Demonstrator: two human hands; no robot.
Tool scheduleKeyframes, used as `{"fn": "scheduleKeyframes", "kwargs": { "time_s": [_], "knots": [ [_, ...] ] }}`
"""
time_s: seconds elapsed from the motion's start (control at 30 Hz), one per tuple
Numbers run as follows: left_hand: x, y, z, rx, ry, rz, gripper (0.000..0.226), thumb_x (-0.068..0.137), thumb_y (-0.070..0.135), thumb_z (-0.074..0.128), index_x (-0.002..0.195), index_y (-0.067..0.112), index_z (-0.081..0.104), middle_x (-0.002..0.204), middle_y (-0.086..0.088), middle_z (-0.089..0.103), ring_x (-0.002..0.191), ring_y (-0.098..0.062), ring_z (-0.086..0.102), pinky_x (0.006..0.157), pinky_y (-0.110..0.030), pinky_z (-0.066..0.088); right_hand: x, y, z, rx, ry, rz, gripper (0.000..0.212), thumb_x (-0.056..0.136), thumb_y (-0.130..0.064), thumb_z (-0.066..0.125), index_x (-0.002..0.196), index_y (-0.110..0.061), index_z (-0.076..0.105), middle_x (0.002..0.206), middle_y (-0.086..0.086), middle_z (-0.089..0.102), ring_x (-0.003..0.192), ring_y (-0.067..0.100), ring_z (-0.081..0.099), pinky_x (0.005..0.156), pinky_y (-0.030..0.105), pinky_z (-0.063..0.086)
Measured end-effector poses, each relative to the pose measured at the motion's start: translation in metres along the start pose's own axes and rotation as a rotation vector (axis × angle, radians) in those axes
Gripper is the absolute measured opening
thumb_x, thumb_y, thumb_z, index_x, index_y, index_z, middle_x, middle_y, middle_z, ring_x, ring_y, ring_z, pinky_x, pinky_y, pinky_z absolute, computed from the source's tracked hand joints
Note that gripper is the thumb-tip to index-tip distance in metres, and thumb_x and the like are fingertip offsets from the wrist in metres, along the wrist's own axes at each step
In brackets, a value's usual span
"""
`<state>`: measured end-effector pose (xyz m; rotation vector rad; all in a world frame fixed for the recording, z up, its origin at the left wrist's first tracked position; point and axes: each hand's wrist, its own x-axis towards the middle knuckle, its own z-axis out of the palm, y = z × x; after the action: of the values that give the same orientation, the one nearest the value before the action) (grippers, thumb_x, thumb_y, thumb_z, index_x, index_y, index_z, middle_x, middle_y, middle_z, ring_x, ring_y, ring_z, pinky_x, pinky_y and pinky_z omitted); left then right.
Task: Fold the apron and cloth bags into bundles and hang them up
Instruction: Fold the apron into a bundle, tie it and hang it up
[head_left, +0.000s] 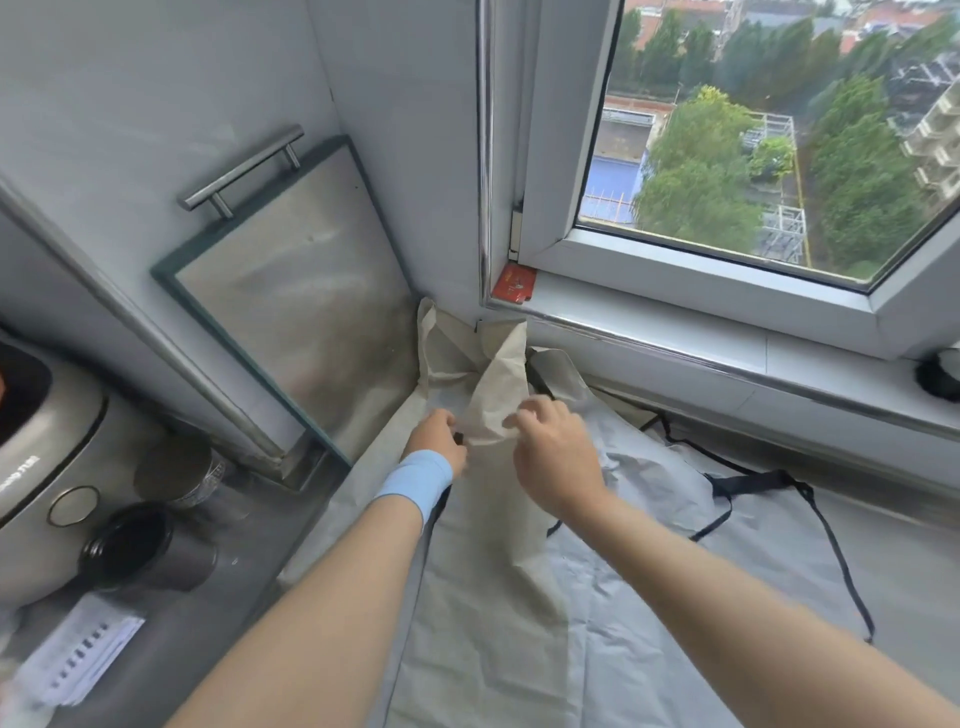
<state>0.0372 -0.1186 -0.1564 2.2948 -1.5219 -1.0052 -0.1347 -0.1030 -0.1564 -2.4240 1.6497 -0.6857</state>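
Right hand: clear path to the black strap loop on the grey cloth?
Probably yes. The right hand is busy on the beige cloth, but the black strap lies exposed on the grey cloth just to its right, nothing covering it.

Open counter lies to the right of both hands, crossed only by the apron's black straps (831, 530), while a leaning metal panel (291, 322), the window sill (727, 358) (low, jutting) and canisters (150, 545) at left hem the corner.
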Motion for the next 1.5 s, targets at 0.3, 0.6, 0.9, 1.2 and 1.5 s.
{"fn": "scheduleKeyframes", "kwargs": {
  "time_s": [0.3, 0.6, 0.9, 1.2, 1.5],
  "knots": [
    [-0.043, -0.025, 0.067, 0.264, 0.018, 0.508, 0.022, 0.091, 0.009, 0.050, 0.108, 0.020, 0.061, 0.114, -0.002, 0.054, 0.104, -0.027, 0.056, 0.088, -0.037, 0.045, -0.099, 0.016, 0.031, 0.032, -0.093, 0.277, 0.084, 0.079, -0.007, 0.062, 0.154, -0.015, 0.025, 0.162, 0.018, 0.011, 0.109, 0.036, 0.049, 0.089, 0.043, 0.046],
    [-0.071, -0.035, 0.091, 0.631, -0.330, 0.369, 0.096, 0.082, 0.056, 0.062, 0.150, 0.045, -0.005, 0.162, 0.001, -0.010, 0.149, -0.028, -0.003, 0.118, -0.045, 0.020, -0.146, 0.076, 0.019, -0.287, -0.640, 0.261, 0.072, 0.094, -0.050, 0.029, 0.157, -0.020, 0.010, 0.164, 0.011, 0.000, 0.152, 0.027, 0.003, 0.118, 0.050, 0.010],
    [-0.097, -0.010, 0.127, 0.805, -0.253, 0.202, 0.118, 0.064, 0.077, 0.056, 0.147, 0.043, -0.021, 0.160, -0.001, -0.022, 0.147, -0.035, -0.014, 0.112, -0.063, 0.009, -0.214, 0.056, -0.005, -0.206, -0.529, 0.177, 0.061, 0.090, -0.044, 0.040, 0.146, -0.019, 0.043, 0.152, 0.013, 0.041, 0.139, 0.031, 0.042, 0.106, 0.053, 0.036],
    [-0.153, -0.028, 0.141, 0.768, -0.297, 0.467, 0.090, 0.078, 0.057, 0.059, 0.151, 0.033, 0.013, 0.161, -0.002, -0.001, 0.148, -0.028, 0.002, 0.115, -0.046, 0.020, -0.241, 0.064, -0.034, -0.279, -0.587, 0.335, 0.061, 0.087, -0.042, 0.037, 0.142, -0.019, 0.049, 0.157, 0.015, 0.031, 0.143, 0.034, 0.033, 0.107, 0.059, 0.033],
    [-0.232, -0.016, 0.180, 0.652, -0.101, 0.528, 0.055, 0.082, 0.039, 0.062, 0.131, 0.030, 0.039, 0.138, 0.000, 0.031, 0.129, -0.024, 0.033, 0.099, -0.041, 0.040, -0.329, 0.079, -0.078, -0.200, -0.438, 0.807, 0.066, 0.088, -0.044, 0.056, 0.144, -0.022, 0.030, 0.147, 0.008, 0.031, 0.132, 0.029, 0.034, 0.101, 0.045, 0.038]
  ]
}}
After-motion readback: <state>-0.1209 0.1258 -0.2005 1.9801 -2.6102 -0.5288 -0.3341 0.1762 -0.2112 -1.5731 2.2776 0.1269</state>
